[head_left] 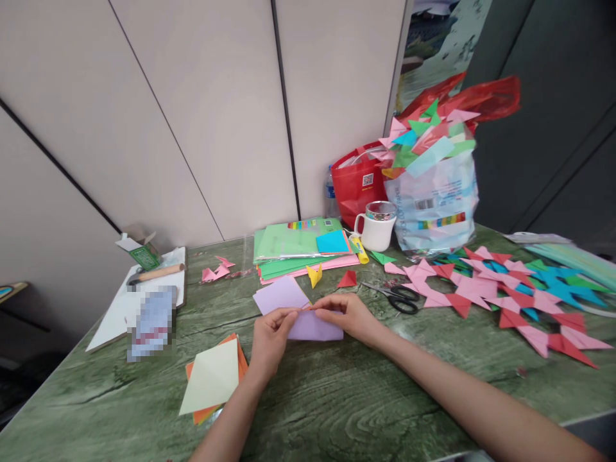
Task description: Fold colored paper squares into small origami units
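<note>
Between my two hands is a sheet of purple paper (315, 328), partly folded, low over the table. My left hand (270, 335) pinches its upper left edge, thumb against fingers. With the fingertips of my right hand (347, 314) I grip the same edge a little further right. The fingertips nearly meet at the fold. Just behind lie more purple sheets (282, 295). A small yellow folded paper piece (314, 276) and a red one (347, 279) rest beyond my hands. To the left of my left wrist sits a stack of cream and orange squares (214, 375).
Black-handled scissors (403, 299) lie right of my hands. Folded paper stars (481, 285) spread across the right side. Packs of coloured paper (293, 240), a white mug (378, 230) and a stuffed plastic bag (436, 199) stand behind. A white board (110, 321) bears a hammer-like tool (156, 274).
</note>
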### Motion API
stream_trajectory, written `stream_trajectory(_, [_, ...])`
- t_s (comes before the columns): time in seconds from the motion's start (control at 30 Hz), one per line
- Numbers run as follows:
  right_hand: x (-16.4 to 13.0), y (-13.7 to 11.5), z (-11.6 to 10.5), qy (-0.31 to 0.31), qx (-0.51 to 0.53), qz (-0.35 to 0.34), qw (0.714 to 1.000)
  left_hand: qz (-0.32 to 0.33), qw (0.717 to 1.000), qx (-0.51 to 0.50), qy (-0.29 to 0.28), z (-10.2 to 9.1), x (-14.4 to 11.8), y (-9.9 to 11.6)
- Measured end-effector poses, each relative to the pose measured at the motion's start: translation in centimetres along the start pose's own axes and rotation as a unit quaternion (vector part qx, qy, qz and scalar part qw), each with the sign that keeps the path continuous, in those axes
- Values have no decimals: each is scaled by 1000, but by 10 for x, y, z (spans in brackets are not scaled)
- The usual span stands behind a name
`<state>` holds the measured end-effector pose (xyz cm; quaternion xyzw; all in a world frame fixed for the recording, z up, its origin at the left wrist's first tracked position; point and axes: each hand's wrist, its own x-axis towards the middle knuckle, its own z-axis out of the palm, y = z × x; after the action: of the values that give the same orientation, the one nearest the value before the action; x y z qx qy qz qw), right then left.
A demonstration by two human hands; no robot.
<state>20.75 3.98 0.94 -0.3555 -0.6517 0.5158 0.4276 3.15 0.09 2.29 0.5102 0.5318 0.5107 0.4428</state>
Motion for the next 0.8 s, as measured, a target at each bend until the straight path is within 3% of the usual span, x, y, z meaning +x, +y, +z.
stream_trajectory(0.2, [-1,5,2,20,-34,22,999,-17,999,-15,-35,2,-2,-5])
stream_trajectory(0.5, [-3,-2,2,86,-50,2,995,-80,989,-84,-95,10,-7,2])
stream_trajectory(0.8, [-4,-5,5,101,-36,8,994,-136,983,-109,-66,14,-8,0])
